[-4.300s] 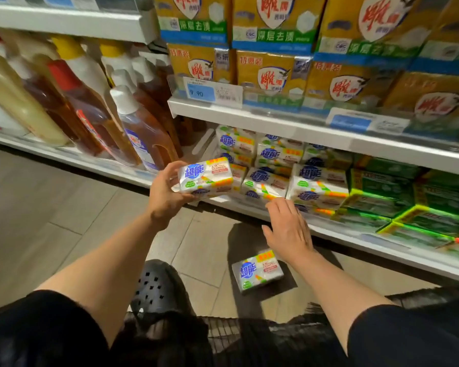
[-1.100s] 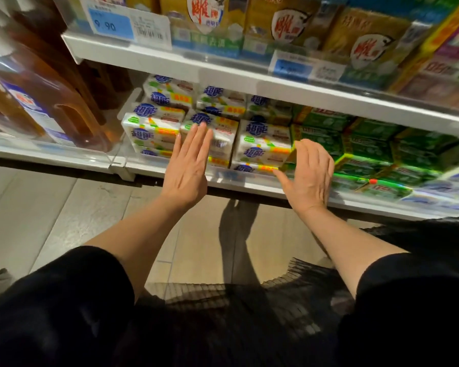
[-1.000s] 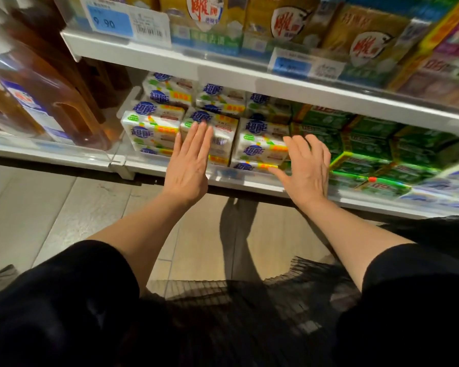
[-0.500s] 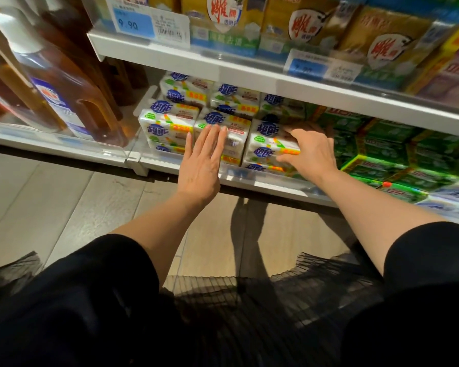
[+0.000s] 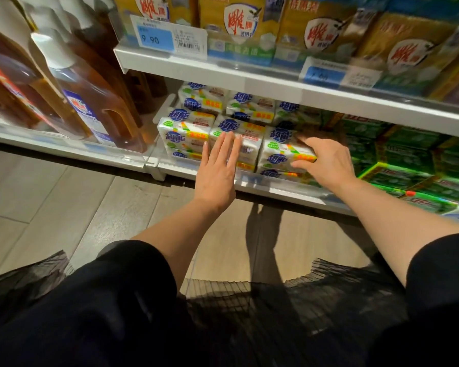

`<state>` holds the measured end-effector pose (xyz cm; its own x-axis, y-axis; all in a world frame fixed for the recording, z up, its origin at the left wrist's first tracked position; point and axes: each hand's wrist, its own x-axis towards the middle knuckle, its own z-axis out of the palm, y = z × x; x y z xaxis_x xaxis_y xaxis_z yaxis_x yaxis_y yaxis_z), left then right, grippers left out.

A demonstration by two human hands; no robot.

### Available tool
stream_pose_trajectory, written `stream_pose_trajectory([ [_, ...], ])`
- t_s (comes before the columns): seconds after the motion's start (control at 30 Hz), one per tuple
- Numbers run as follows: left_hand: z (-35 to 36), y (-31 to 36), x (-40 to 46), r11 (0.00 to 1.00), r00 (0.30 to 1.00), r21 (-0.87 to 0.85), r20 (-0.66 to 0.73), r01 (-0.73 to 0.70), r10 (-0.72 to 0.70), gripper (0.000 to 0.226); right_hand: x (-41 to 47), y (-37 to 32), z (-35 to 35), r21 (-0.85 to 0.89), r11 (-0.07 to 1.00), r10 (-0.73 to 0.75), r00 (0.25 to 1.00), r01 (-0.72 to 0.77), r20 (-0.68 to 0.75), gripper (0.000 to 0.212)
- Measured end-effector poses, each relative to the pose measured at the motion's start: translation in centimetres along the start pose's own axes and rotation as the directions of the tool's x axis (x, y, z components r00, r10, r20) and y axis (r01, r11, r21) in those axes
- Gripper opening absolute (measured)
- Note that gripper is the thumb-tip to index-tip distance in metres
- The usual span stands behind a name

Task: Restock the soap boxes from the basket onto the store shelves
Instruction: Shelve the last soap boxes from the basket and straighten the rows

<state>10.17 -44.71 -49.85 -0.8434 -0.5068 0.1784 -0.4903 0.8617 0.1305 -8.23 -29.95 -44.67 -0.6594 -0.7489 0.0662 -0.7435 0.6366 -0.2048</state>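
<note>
Since a second ago the right hand has curled around a white soap box on the bottom shelf. At its 9 o'clock, the left hand presses flat, fingers straight, on the middle stack.

Pale wood-look floor runs under white metal shelving; dim light overall, brighter along the upper shelf's front edge, price tags clipped there.
</note>
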Motion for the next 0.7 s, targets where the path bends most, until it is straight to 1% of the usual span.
stream_pose_trajectory([
  [0.13, 0.2, 0.6, 0.2, 0.999, 0.999, 0.016, 0.007, 0.031, -0.031, 0.096, -0.5, -0.5, 0.2, -0.117, 0.993, -0.024, 1.000, 0.024, 0.000, 0.044],
  [0.2, 0.3, 1.2, 0.2, 1.000, 1.000, 0.004, -0.011, 0.024, -0.024, 0.098, -1.7, -0.4, 0.4, -0.135, 0.988, -0.076, 0.997, 0.071, -0.030, 0.053],
  [0.27, 0.6, 2.0, 0.0, 0.999, 0.999, -0.010, -0.040, -0.037, 0.037, 0.097, -3.3, 0.3, 1.3, -0.123, 0.989, -0.097, 0.989, 0.083, -0.113, 0.069],
  [0.3, 0.8, 2.8, 0.1, 0.996, 0.995, -0.017, -0.056, -0.086, 0.085, 0.096, -4.3, 1.0, 1.5, -0.101, 0.994, -0.064, 0.982, 0.046, -0.176, 0.072],
  [0.37, 1.1, 3.9, 0.3, 0.985, 0.982, -0.020, -0.086, -0.171, 0.169, 0.092, -5.6, 2.1, 2.0, -0.062, 0.997, 0.020, 0.962, -0.038, -0.273, 0.072],
  [0.47, 1.1, 6.8, 1.2, 0.960, 0.958, -0.025, -0.088, -0.277, 0.274, 0.087, -6.8, 4.9, 1.6, -0.071, 0.985, 0.127, 0.936, -0.158, -0.328, 0.069],
  [0.53, 1.3, 8.5, 1.6, 0.953, 0.952, -0.011, -0.048, -0.302, 0.302, 0.086, -6.7, 6.6, 1.0, -0.107, 0.975, 0.149, 0.932, -0.194, -0.329, 0.066],
  [0.63, 2.0, 9.9, 1.8, 0.964, 0.965, 0.031, 0.011, -0.263, 0.263, 0.092, -6.3, 8.0, 0.8, -0.168, 0.968, 0.141, 0.957, -0.187, -0.253, 0.063],
  [0.7, 2.2, 10.2, 2.0, 0.967, 0.970, 0.068, 0.013, -0.244, 0.244, 0.094, -6.1, 8.3, 1.0, -0.156, 0.971, 0.141, 0.963, -0.179, -0.227, 0.063],
])
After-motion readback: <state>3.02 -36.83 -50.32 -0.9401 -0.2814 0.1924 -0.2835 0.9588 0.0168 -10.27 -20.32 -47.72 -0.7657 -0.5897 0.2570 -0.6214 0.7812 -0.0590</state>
